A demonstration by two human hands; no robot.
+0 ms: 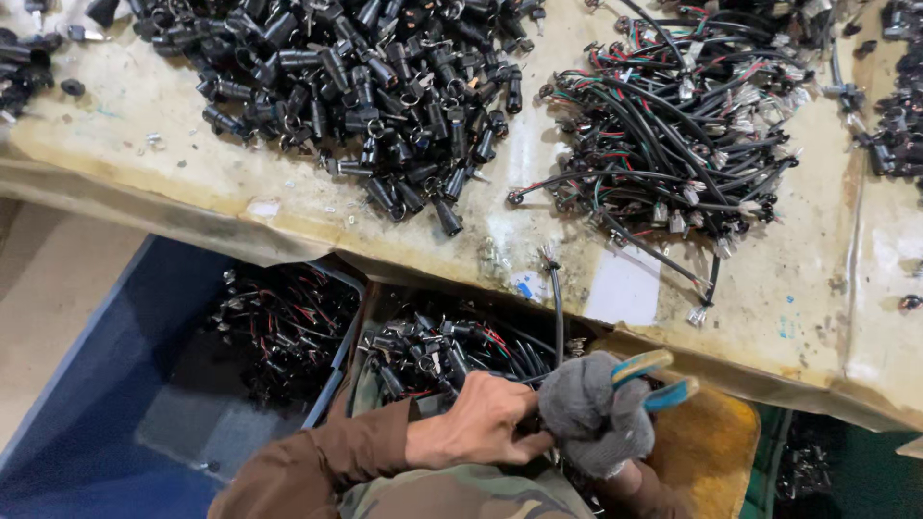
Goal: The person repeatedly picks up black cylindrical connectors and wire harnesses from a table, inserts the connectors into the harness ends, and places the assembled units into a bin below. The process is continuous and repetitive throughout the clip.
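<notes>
Both hands meet just below the edge of the workbench, and they work on one thin black cable. Left hand is bare, with a brown sleeve behind it, and its fingers are curled closed around the lower end of the cable, where the cable goes down between the two hands. Right hand wears a grey knitted glove and is closed around the handles of a pair of pliers, which have blue and yellow grips sticking out to the right of the fist. The head of the pliers is hidden behind the glove, so I cannot tell if it bites the cable. From the grip the cable rises almost straight up, and its free end with small wire tips lies on the edge of the workbench.

Further back on the workbench there is a big pile of black connectors, and to the right of it a heap of wire harnesses with red, green and black wires. Under the workbench edge, left of the hands, a blue bin holds more wired pieces, and next to it a second box holds black connectors with wires.
</notes>
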